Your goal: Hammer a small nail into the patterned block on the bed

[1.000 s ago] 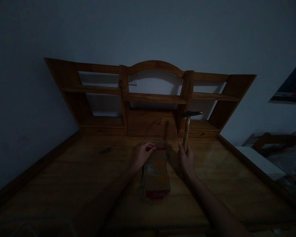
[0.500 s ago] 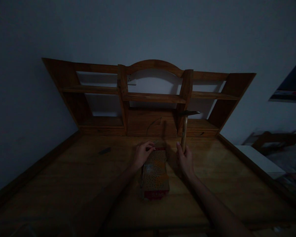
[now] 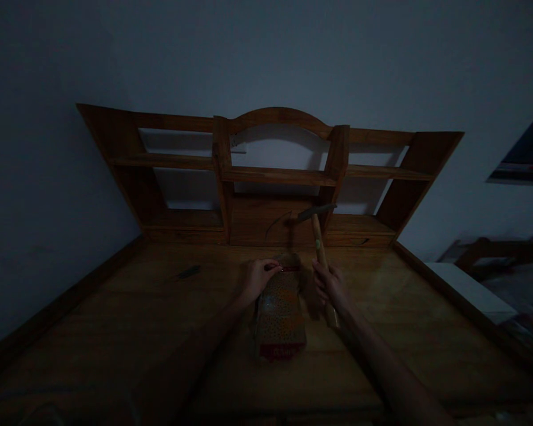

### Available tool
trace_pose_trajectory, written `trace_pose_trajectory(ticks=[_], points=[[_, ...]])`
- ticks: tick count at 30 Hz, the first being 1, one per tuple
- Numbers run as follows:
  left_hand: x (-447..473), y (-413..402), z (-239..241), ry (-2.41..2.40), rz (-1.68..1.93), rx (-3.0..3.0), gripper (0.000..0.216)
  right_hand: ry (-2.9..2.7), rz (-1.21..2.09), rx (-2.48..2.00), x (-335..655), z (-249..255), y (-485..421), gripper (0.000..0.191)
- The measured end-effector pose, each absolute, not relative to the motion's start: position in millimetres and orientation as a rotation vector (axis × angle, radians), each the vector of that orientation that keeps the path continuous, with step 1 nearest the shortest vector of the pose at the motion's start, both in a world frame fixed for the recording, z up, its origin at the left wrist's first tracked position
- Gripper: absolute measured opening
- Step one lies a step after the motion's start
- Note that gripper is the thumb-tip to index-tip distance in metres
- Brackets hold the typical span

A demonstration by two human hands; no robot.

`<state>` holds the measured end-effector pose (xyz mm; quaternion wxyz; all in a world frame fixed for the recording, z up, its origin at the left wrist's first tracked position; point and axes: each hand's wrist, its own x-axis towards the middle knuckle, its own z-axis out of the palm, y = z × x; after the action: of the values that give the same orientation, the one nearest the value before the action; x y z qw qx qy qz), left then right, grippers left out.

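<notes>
— What does the right hand (image 3: 331, 287) hold, and why in that way?

— It grasps a hammer (image 3: 318, 236) by the wooden handle, fingers clenched around the middle part, so the end of the handle comes out below the palm. The metal head (image 3: 316, 211) is up, above the far end of the box, and leans a little to the left. I think the grip is there for control more than for force.

— And the left hand (image 3: 258, 277)?

— It rests on the far left corner of a patterned box (image 3: 279, 313), which lies flat on the wooden desk (image 3: 115, 331), between the two hands. The fingertips are pinched on something small and reddish at the far edge. It is too dark to tell what it is. The hand seems to keep it steady under the hammer.

— Anything else near?

— A small dark object (image 3: 189, 272) lies on the desk, well apart to the left. Behind stands the wooden shelf unit (image 3: 275, 171).
</notes>
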<state>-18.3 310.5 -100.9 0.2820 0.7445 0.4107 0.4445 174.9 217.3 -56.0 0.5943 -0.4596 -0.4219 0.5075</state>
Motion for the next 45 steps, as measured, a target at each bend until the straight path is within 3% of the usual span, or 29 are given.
trace_pose_trajectory(ticks=[25,32,39,45], points=[[-25.9,303.1,-98.3,1.105,1.084,1.798,0.019,-1.101,1.185,-1.136,176.2,-78.6,223.7,0.038],[-28.6,303.1,-99.2,1.130,1.053,1.875,0.022,-1.192,1.156,-1.289,180.5,-43.6,199.9,0.037],[-25.5,303.8,-98.9,1.104,1.080,1.896,0.016,-1.536,0.836,-1.679,182.6,18.7,116.6,0.026],[-27.6,303.4,-96.9,1.064,1.059,1.940,0.019,-1.695,0.793,-1.744,152.3,10.9,86.2,0.026]])
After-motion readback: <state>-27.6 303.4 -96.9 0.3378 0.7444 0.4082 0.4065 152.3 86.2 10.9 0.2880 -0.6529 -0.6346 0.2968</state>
